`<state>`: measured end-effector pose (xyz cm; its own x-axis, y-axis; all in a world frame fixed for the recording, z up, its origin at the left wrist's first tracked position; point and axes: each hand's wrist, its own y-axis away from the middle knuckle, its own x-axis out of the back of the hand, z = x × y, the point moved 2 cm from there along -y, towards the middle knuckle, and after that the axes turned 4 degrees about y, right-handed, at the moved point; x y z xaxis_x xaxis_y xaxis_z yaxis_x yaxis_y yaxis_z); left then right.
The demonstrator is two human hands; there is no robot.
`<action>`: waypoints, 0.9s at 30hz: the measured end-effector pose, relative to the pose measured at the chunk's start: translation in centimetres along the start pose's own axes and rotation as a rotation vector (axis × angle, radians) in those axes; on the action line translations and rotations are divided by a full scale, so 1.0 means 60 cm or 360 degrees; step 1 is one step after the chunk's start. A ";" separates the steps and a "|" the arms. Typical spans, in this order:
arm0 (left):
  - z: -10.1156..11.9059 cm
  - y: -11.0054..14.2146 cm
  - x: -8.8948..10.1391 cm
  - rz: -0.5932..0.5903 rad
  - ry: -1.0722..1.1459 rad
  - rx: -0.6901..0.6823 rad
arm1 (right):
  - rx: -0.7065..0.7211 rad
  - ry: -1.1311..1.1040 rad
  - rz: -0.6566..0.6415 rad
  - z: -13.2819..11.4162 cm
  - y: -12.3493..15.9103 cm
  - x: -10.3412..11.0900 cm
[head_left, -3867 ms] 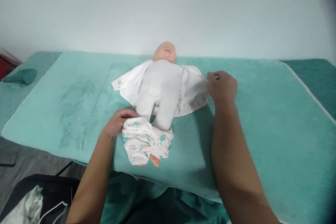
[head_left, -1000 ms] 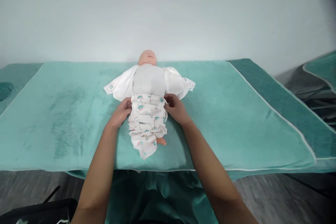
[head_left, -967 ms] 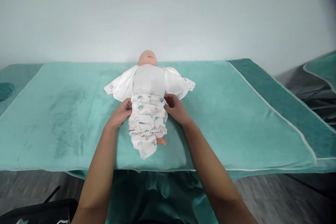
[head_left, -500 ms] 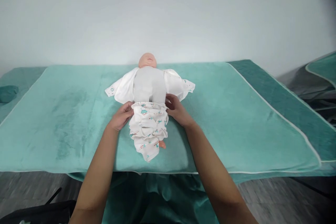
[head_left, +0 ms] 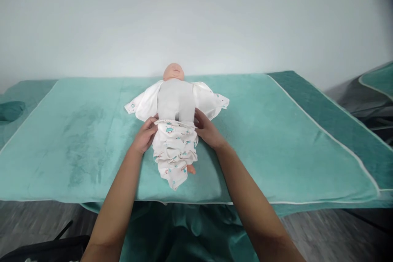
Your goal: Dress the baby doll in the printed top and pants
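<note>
A baby doll (head_left: 174, 72) lies on its back, head toward the wall, with one foot showing below. Its white top (head_left: 148, 100) is spread out, sleeves to both sides, and a plain pale layer (head_left: 170, 96) covers the torso. Bunched printed baby pants (head_left: 175, 143) cover the lower body. My left hand (head_left: 146, 136) pinches the waistband at its left side, fingertips partly tucked behind the cloth. On the opposite side my right hand (head_left: 207, 129) grips the waistband with curled fingers, some hidden by the doll's side.
A green cloth-covered table (head_left: 276, 143) with white piping runs across the view against a pale wall (head_left: 196, 20). A face hole (head_left: 12, 110) lies at the far left. Another green-covered surface (head_left: 379, 80) is at the right, and a black bag (head_left: 46, 249) sits at lower left.
My left hand has shifted slightly up and inward at the waistband, its fingertips further behind the cloth. The right hand stays nearly in place. The whole view has moved a little.
</note>
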<state>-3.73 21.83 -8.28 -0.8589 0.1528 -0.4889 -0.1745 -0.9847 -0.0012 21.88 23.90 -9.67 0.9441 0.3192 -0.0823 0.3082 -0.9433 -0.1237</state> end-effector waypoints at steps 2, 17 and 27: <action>0.002 -0.003 0.000 0.0068 0.0019 -0.0031 | 0.0032 0.0058 0.0065 0.001 -0.002 0.002; 0.008 -0.038 -0.011 0.0495 -0.0151 -0.0322 | 0.0248 0.0279 0.0534 -0.031 -0.052 0.024; 0.007 -0.045 0.000 0.0060 -0.0983 -0.0651 | 0.0840 0.1044 0.0559 -0.034 -0.026 0.009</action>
<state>-3.46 24.50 -7.92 -0.9962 0.0189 0.0848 -0.0497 -0.9244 -0.3782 22.14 25.33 -7.48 0.9005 -0.2467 0.3582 0.0493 -0.7604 -0.6476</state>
